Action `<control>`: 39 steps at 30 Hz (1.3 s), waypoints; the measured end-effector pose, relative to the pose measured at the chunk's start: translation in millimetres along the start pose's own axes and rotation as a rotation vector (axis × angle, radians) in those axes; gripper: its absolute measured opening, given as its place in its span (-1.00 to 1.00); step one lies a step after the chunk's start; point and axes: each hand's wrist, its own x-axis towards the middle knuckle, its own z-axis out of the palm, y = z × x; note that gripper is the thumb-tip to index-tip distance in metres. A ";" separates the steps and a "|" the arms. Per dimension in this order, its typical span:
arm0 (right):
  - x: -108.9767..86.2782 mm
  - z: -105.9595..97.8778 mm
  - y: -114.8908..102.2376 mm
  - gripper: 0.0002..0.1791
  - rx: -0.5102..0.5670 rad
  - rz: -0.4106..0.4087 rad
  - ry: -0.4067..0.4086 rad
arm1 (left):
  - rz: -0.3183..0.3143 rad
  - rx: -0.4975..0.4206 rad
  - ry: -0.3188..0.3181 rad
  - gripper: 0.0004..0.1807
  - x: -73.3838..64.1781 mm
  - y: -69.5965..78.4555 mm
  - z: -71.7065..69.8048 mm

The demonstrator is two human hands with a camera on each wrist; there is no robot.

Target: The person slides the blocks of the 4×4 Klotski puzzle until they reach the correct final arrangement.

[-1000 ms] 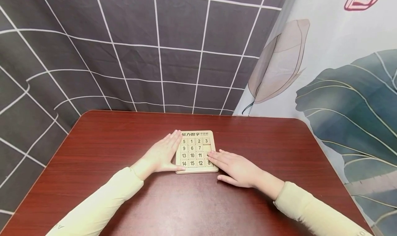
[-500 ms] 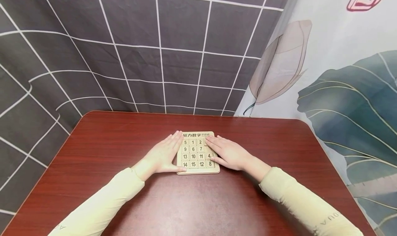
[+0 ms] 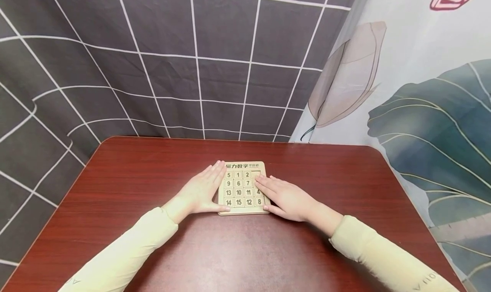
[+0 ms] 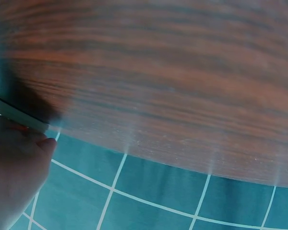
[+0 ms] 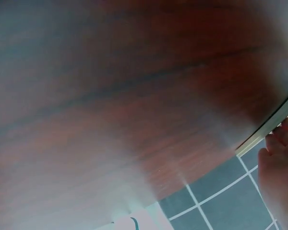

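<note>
A pale wooden number slide puzzle [image 3: 244,212] lies flat on the table, with dark lettering along its top. My left hand [image 3: 203,190] rests on its left side, fingers straight along the edge and thumb at the lower left corner. From the right, my right hand [image 3: 289,199] lays its straight fingertips over the right end of the second row, hiding what is there. The top right slot [image 3: 255,173] shows no tile. Below those fingertips, tile 4 [image 3: 258,192] is partly covered and tile 8 [image 3: 259,202] shows. Both wrist views catch only part of each hand at the puzzle's edge.
The reddish-brown wooden table [image 3: 153,168] has rounded far corners. Behind it hangs a dark grey cloth [image 3: 222,83] with white grid lines. A pale curtain [image 3: 414,62] with large leaf prints hangs at the right.
My right hand first reached up to the top right corner, then drew back a little toward me. Tile 3 no longer shows in the top right slot. My left hand stays put.
</note>
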 end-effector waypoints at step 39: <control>20.3 -0.9 14.7 -0.26 0.029 0.064 0.016 | 0.008 0.008 0.000 0.35 0.9 -2.1 2.5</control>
